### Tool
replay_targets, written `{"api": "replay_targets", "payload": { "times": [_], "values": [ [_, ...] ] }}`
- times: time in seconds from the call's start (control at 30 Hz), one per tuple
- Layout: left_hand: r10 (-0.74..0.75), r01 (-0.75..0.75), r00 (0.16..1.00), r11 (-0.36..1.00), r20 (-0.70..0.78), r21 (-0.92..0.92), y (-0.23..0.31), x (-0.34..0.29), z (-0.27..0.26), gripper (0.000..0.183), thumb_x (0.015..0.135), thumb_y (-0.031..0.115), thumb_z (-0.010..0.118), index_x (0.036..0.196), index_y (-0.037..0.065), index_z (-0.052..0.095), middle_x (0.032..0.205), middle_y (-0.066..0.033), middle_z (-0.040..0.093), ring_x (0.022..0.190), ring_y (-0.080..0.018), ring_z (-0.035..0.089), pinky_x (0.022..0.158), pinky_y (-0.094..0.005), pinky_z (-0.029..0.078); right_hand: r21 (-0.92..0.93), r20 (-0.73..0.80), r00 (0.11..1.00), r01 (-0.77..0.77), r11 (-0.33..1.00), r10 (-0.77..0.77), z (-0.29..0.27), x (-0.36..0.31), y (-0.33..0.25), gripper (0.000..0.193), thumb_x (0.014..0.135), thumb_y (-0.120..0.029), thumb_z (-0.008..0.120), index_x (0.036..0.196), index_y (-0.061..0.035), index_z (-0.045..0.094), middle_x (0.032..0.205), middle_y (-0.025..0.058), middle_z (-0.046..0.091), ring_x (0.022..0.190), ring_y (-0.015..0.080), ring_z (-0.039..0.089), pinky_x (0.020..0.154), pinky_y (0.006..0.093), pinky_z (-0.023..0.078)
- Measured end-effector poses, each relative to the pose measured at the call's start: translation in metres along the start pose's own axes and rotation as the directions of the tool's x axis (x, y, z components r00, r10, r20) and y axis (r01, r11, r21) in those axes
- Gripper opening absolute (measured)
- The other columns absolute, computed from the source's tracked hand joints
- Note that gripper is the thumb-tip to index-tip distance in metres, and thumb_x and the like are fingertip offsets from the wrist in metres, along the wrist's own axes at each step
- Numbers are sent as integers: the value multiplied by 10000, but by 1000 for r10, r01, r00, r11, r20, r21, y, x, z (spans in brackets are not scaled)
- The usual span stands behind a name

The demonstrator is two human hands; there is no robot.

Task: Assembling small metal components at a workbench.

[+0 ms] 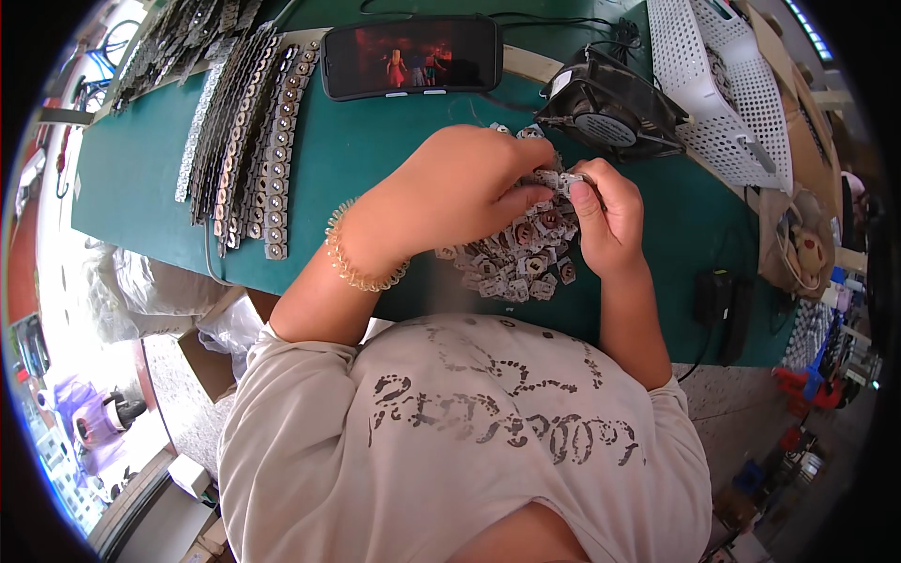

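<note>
Over a heap of small square grey metal parts with round centres (518,267), both my hands meet. My left hand (474,174), with a coiled bracelet at its wrist, is closed, thumb and fingers pinching. My right hand (612,214) pinches from the other side, its thumb against the same short row of small square metal parts (556,178). This row runs between my fingertips, partly hidden by them. The heap lies on the green table just below the hands, some of it covered by my left hand.
Long strips of similar parts (277,178) lie side by side at the left of the green table (131,188). A phone (413,56) leans at the back, beside a black fan (605,113). A white perforated basket (765,141) and a black adapter (713,296) are at right.
</note>
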State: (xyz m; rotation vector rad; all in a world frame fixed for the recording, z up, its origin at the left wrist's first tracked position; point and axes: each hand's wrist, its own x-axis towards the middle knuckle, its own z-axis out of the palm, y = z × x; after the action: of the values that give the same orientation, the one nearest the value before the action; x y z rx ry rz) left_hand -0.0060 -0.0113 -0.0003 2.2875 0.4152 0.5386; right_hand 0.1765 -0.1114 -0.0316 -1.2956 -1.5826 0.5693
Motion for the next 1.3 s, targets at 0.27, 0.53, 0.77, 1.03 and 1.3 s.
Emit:
{"api": "replay_targets", "payload": {
  "times": [0.27, 0.53, 0.77, 1.03, 1.3],
  "values": [
    [-8, 48, 984, 975, 180, -218, 2, 0, -7, 142, 848, 83, 620, 968, 9, 606, 751, -171, 581, 642, -352, 494, 576, -371, 408, 329, 185, 978, -151, 932, 93, -9, -3, -3, 295, 976, -202, 519, 752, -9, 514, 623, 12, 479, 565, 80, 410, 520, 247, 332],
    [30, 48, 971, 948, 239, -315, 1, 0, -6, 101, 856, 33, 614, 948, -8, 605, 775, -150, 626, 685, -303, 578, 628, -341, 452, 410, 231, 969, -182, 894, 91, -12, -3, -5, 309, 982, -211, 510, 745, -14, 513, 624, 4, 470, 559, 75, 391, 527, 236, 314],
    [-34, 88, 974, 968, 226, -234, 6, 2, -11, 145, 855, 70, 618, 978, -7, 609, 760, -172, 601, 669, -325, 559, 613, -372, 436, 337, 137, 988, -113, 935, 70, -7, -3, -1, 263, 969, -183, 535, 779, -2, 527, 632, 9, 461, 566, 88, 381, 540, 240, 327],
    [-24, 25, 1000, 999, -19, 26, -5, 1, -1, 205, 832, 101, 614, 1010, -2, 608, 800, -199, 599, 738, -402, 547, 629, -423, 433, -11, -91, 992, -92, 996, 91, -1, 1, 0, 250, 971, -160, 535, 781, 1, 518, 661, 4, 458, 606, 76, 367, 543, 234, 322],
    [19, -6, 994, 993, -106, 118, -2, 5, 11, 172, 828, 90, 610, 981, 13, 599, 755, -184, 591, 730, -389, 564, 626, -428, 442, 485, -73, 894, -356, 799, 442, 7, -1, 7, 240, 977, -211, 532, 805, -43, 543, 697, -75, 431, 639, 12, 354, 560, 194, 307]
  ]
}}
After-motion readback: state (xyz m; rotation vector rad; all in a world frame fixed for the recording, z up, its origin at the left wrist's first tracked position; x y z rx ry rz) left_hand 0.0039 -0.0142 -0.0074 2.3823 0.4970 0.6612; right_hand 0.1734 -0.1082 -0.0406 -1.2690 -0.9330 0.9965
